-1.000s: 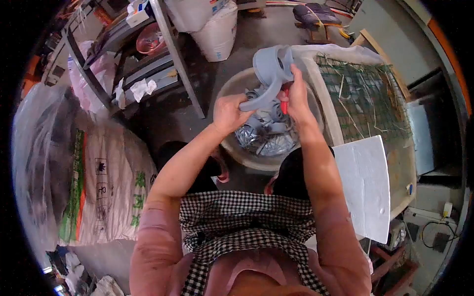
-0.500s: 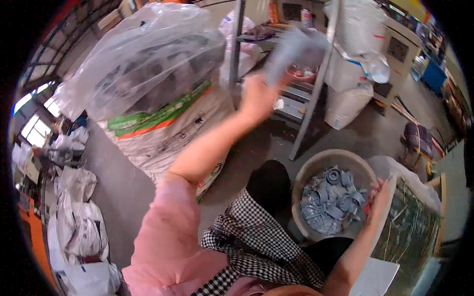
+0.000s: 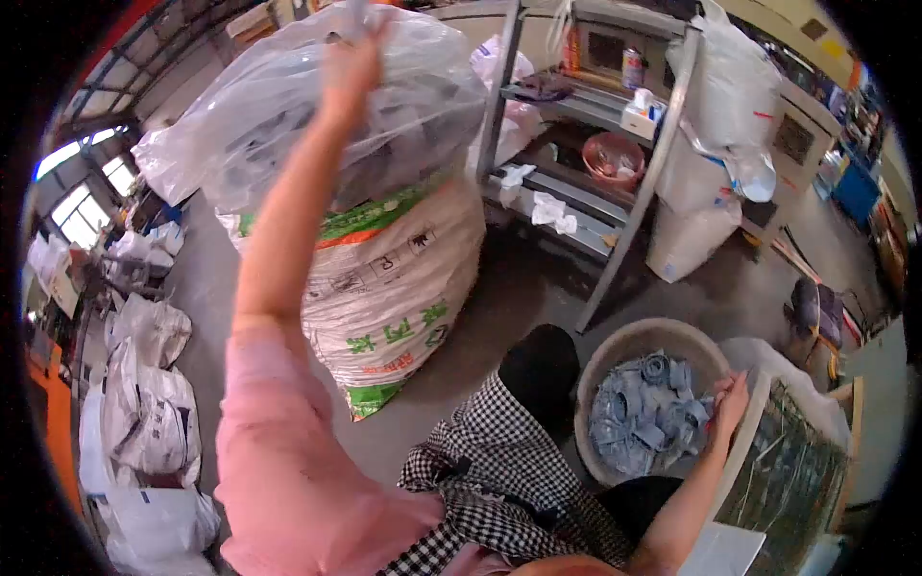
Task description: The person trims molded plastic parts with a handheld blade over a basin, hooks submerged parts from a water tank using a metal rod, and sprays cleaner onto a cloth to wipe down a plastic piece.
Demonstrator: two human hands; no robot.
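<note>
My left hand (image 3: 351,79) is raised over the large plastic-lined sack (image 3: 403,288), closed on a grey plastic part (image 3: 356,15) that shows only in part at the top of the view. Under the clear liner (image 3: 259,96), dark grey pieces show through. My right hand (image 3: 730,401) is at the right rim of a round tub (image 3: 600,370), its fingers curled. A bit of red shows by those fingers, but I cannot make out what it is. Several grey-blue plastic parts (image 3: 639,408), some ring-shaped, lie in the tub among thin scraps.
Ahead stands a metal step rack (image 3: 629,226) with a reddish bowl (image 3: 615,161), a spray can (image 3: 632,69) and white crumpled paper (image 3: 553,213). White sacks (image 3: 687,235) lean beside it. More sacks (image 3: 149,413) line the left. A framed panel (image 3: 788,451) is by my right arm.
My left hand has swung left and up with the grey plastic part, from in front of the rack to above the sack. My right hand stays by the tub rim.
</note>
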